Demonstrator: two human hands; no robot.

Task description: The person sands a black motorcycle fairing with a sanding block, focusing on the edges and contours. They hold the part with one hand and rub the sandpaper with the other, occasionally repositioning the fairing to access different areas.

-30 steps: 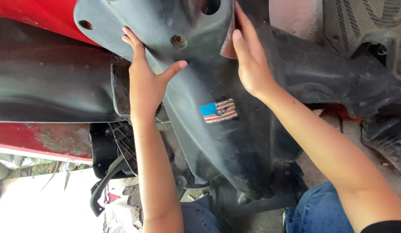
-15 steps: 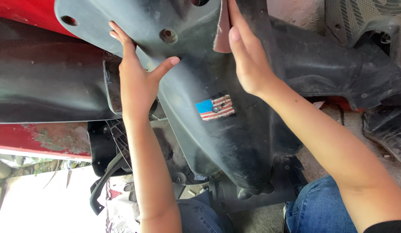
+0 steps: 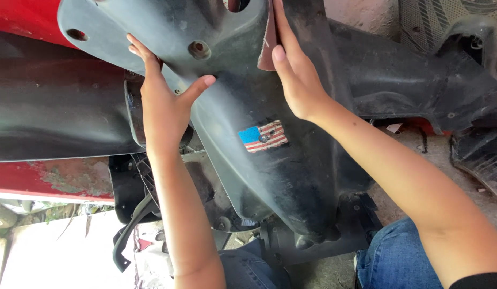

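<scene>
- Dark grey plastic panel (image 3: 227, 101), a moulded vehicle cover with bolt holes, fills the upper middle of the frame and tapers down toward the lower centre.
- Left hand (image 3: 163, 101) lies flat against the panel's left edge, fingers spread and reaching up along the rim, thumb stretched out to the right onto the panel face; nothing is clenched in it.
- Right hand (image 3: 296, 80) presses a brownish sheet of sandpaper (image 3: 267, 43) against the panel near the top centre, fingers held straight and together over the sheet, palm on the plastic.
- A small striped sticker (image 3: 263, 136) in blue, red and white sits on the panel just below the right hand.
- Red bodywork (image 3: 50, 176) with flaking paint shows at the left, above and below a wide black trim piece (image 3: 50, 112).
- More black plastic parts (image 3: 419, 80) lie at the upper right.
- Blue jeans (image 3: 398, 257) on the person's knees show at the bottom edge.
</scene>
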